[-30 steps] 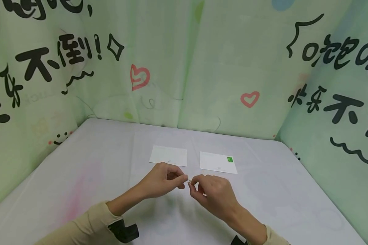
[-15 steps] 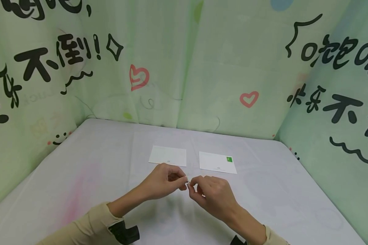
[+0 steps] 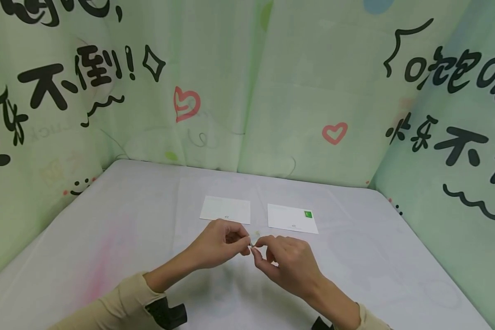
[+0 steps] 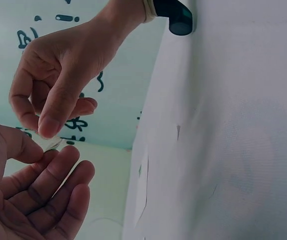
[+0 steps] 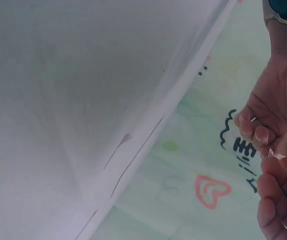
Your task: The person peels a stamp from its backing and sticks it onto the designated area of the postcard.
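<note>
Between the fingertips of both hands, over the table, is a small thin stamp-like sticker (image 4: pixel 53 146), pale with a hint of green. My left hand (image 3: pixel 220 245) pinches it between thumb and index finger, the other fingers loosely bent. From the other side my right hand (image 3: pixel 286 261) brings thumb and index fingertips together at its edge. The fingers largely cover the sticker in the head view. Beyond the hands lie two white cards: a left card (image 3: pixel 225 208), partly behind the left hand, and a right card (image 3: pixel 290 220) with a green stamp (image 3: pixel 308 214) at its upper right corner.
A white cloth covers the table (image 3: pixel 128 229), with a pinkish patch at left. Green printed curtains (image 3: pixel 231 91) enclose the back and sides. Black wrist camera mounts show at the left cuff (image 3: pixel 123 298) and near the right cuff (image 3: pixel 367 318).
The hands stay almost in place, fingertips shifting slightly together. A pale, see-through bit of the sticker now shows above the fingertips. The cards lie unmoved.
</note>
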Tool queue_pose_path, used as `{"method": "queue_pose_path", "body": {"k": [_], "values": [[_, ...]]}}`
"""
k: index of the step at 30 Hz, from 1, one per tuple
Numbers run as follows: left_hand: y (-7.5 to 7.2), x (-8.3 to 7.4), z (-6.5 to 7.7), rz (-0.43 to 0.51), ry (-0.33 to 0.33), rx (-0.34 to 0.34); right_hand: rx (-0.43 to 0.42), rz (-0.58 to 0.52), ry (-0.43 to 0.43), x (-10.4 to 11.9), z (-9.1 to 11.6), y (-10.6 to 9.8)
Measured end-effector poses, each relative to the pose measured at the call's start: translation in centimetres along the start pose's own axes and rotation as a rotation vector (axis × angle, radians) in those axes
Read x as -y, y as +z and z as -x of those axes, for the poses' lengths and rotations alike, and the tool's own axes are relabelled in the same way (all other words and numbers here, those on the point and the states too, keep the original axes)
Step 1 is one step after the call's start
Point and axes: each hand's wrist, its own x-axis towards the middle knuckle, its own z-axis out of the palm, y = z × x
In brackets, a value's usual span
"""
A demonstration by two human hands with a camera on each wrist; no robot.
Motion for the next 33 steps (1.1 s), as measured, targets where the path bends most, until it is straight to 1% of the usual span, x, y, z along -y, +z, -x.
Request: {"method": "queue_pose_path", "body": {"k": [11,24,29,33], "values": [[0.00,-0.15,0.12,0.015,-0.007,0.020,0.020,0.053,-0.032,-0.06,0.07,-0.25],[-0.02,0.02,0.46,0.050,-0.009,0.038,0.030,0.044,-0.062,0.20,0.04,0.00],[-0.08,0.11,0.55,0.043,-0.010,0.039,0.030,0.031,-0.055,0.17,-0.12,-0.01],[-0.16,0.27,0.73,0.047,-0.012,0.038,0.035,0.018,-0.030,-0.06,-0.11,-0.16]]}}
